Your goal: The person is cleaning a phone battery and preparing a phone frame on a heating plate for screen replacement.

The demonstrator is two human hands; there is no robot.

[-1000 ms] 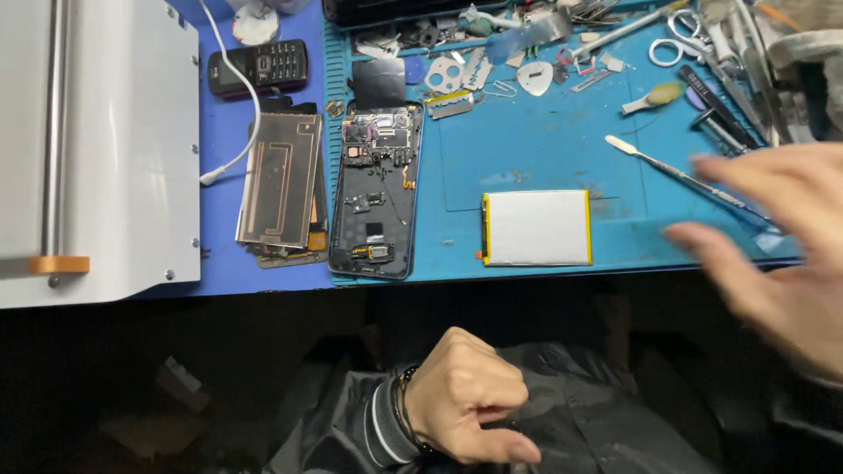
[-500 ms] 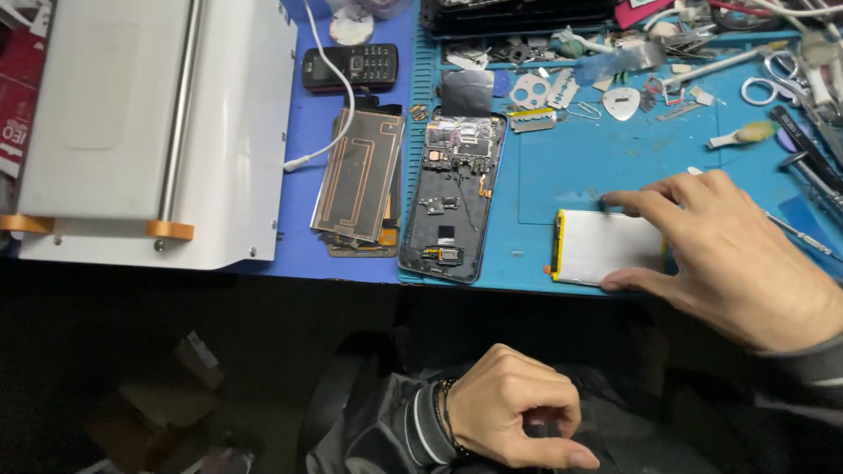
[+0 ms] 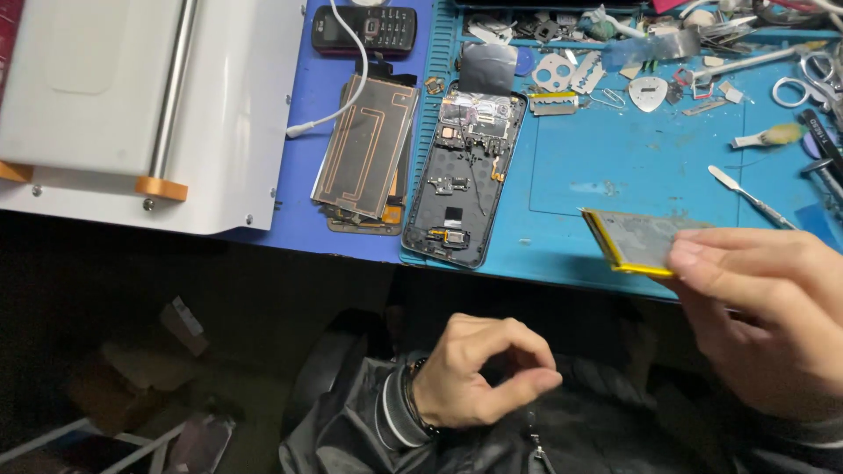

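Nearest the camera, the left hand rests curled over dark, glossy jacket fabric in the lap, its grip loosely pressed together with thumb meeting forefinger and nothing between them. To its right and a little higher, the right hand holds a flat, rectangular phone battery with a dull grey face and a yellow edge, the grip pinching its right end between thumb and fingers; the battery is tilted and lifted just above the front edge of the worktop. That edge carries a blue rubbery mat whose centre, left of the battery, is bare. Further in lies an opened phone body, a black frame with exposed boards and small connectors, and just beside it on the left a back cover with copper-coloured coil tracing. Left of that sits a white box-shaped machine with a metal roller bar and orange end pieces. At the far side, a black keypad phone lies under a white cable, and the mat's ribbed far edge holds scattered metal picks, small plates, a slim spatula and scissors.
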